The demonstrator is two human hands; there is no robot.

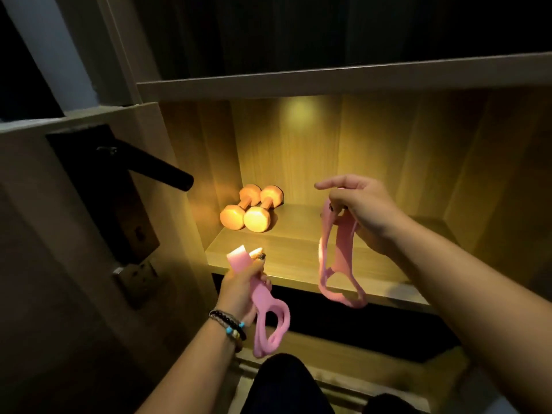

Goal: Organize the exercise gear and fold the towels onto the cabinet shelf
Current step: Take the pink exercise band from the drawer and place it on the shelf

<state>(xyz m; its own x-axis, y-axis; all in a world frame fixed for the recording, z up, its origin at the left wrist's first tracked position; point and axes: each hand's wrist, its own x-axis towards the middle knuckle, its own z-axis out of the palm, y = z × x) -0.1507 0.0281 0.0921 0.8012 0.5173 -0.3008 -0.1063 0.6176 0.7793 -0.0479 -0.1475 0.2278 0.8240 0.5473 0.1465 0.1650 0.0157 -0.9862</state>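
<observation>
The lit cabinet shelf (298,249) holds two dumbbells (251,209) lying side by side at its back left corner. In front of the shelf, the right hand (363,212) pinches the top of a pink resistance band (337,258), which hangs down past the shelf's front edge. Lower left, the left hand (243,289) has its grip closed round a second pink band (267,318), whose loops dangle below the wrist.

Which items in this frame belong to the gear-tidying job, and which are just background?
Job items:
- pink band, gripped by left hand
- pink band, gripped by right hand
- two dumbbells on the lit shelf

Background:
- door handle
- wall socket
</observation>
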